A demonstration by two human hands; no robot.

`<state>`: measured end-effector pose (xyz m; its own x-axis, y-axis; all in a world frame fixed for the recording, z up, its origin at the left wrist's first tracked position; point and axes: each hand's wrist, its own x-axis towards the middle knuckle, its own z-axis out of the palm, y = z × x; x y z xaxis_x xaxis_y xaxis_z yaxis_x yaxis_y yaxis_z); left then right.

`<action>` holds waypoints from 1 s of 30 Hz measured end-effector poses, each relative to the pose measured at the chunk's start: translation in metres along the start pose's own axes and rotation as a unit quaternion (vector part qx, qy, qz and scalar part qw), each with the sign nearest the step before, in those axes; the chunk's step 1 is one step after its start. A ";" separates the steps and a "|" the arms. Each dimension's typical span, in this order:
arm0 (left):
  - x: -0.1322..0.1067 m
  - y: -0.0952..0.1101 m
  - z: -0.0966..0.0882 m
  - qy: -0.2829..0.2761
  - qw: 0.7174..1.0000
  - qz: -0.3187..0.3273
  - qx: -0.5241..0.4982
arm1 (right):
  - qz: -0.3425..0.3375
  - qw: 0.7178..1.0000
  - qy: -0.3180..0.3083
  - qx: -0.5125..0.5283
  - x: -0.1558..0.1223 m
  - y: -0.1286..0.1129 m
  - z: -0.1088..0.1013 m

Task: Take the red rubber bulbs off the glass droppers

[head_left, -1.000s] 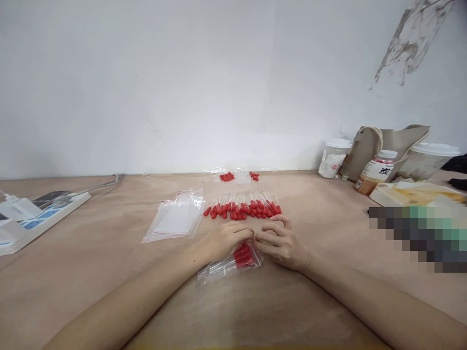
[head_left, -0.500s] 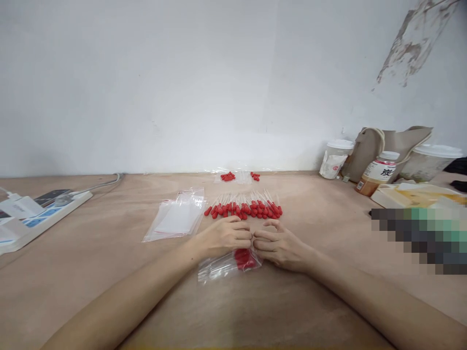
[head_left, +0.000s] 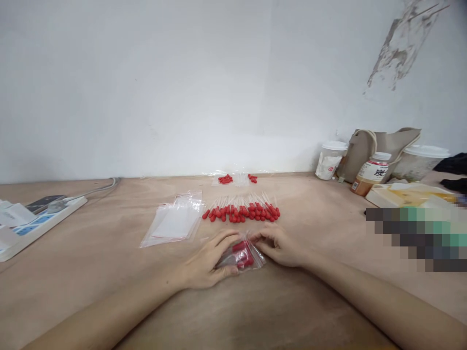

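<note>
Between my hands is a small clear zip bag (head_left: 248, 253) with red pieces inside, its zip edge on the right side. My left hand (head_left: 211, 260) grips the bag's left side, thumb along the near edge and fingers at the far edge. With curled fingers, my right hand (head_left: 275, 244) pinches the bag's upper right corner by the zip. Just beyond lies a row of white sticks with red tips (head_left: 239, 213), red ends towards me. To the left is a fanned stack of flat zip bags (head_left: 173, 221).
Filled clear bags with red pieces (head_left: 225, 179) lie against the wall. A power strip (head_left: 44, 226) with plugs and a cable is at the left. At the right stand a lidded cup (head_left: 330, 160), a labelled bottle (head_left: 372, 173), a beige bag (head_left: 388, 143) and another lidded tub (head_left: 419, 163).
The bag has been turned round, its zip edge moving from the left to the right. My left hand has shifted nearer me and opened wider round the bag. The view has tilted slightly.
</note>
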<state>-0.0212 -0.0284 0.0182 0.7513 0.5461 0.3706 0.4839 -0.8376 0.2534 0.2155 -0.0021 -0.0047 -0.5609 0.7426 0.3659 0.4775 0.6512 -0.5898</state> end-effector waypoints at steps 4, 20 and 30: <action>-0.014 -0.002 0.005 -0.026 0.998 -0.042 -0.042 | 0.039 0.998 -0.013 0.039 0.009 -0.003 0.008; -0.005 -0.001 0.006 -0.046 0.994 -0.059 -0.081 | 0.048 0.991 -0.063 0.105 0.012 -0.010 0.015; -0.006 -0.002 0.008 -0.067 0.992 -0.082 -0.075 | 0.024 0.961 -0.125 0.247 0.012 -0.009 0.006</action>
<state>-0.0227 -0.0303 0.0087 0.7260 0.6601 0.1930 0.5404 -0.7211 0.4336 0.2005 -0.0006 0.0008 -0.7203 0.6691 0.1829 0.1616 0.4182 -0.8938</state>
